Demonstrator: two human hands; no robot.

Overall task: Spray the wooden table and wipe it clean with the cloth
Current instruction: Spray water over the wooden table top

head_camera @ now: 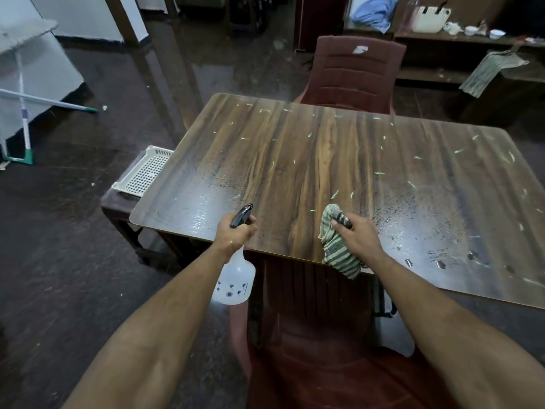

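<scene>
Spraying the desk (pixel 324 160)
Left hand (pixel 236 234) grips the light bottle (pixel 234 283) by its neck; right hand (pixel 354 234) holds the soft cloth (pixel 334 249).

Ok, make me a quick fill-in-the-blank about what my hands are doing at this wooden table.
1. The left hand grips a translucent white ____ bottle.
2. The right hand holds a green-and-white ____ cloth.
3. Pale scraps dot the brown wooden table, and a maroon plastic ____ stands at its far side.

Missing words: spray; striped; chair
</scene>
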